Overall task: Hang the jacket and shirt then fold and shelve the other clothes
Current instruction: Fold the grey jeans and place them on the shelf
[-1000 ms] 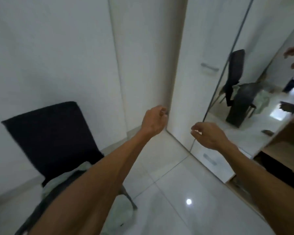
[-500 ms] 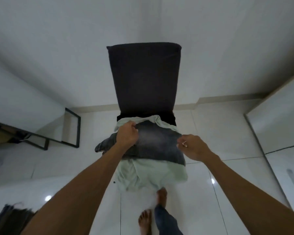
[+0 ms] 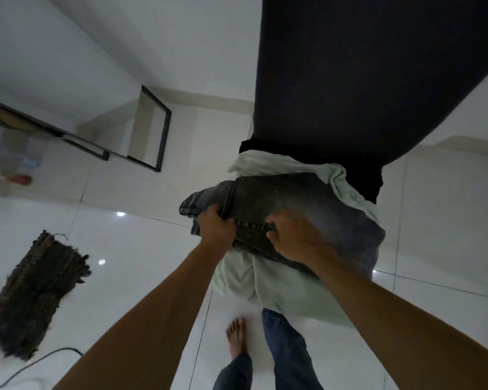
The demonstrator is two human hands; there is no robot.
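Jeans (image 3: pixel 282 197) in curled left hand (image 3: pixel 216 227), right hand (image 3: pixel 295 239)

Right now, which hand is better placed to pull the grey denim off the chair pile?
Probably left. The left hand grips the grey denim at its overhanging end, curled round the edge. The right hand lies further in over the fabric; its grip is unclear.

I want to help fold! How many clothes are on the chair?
2: a grey denim piece on top and a pale green one under it. More may be hidden beneath.
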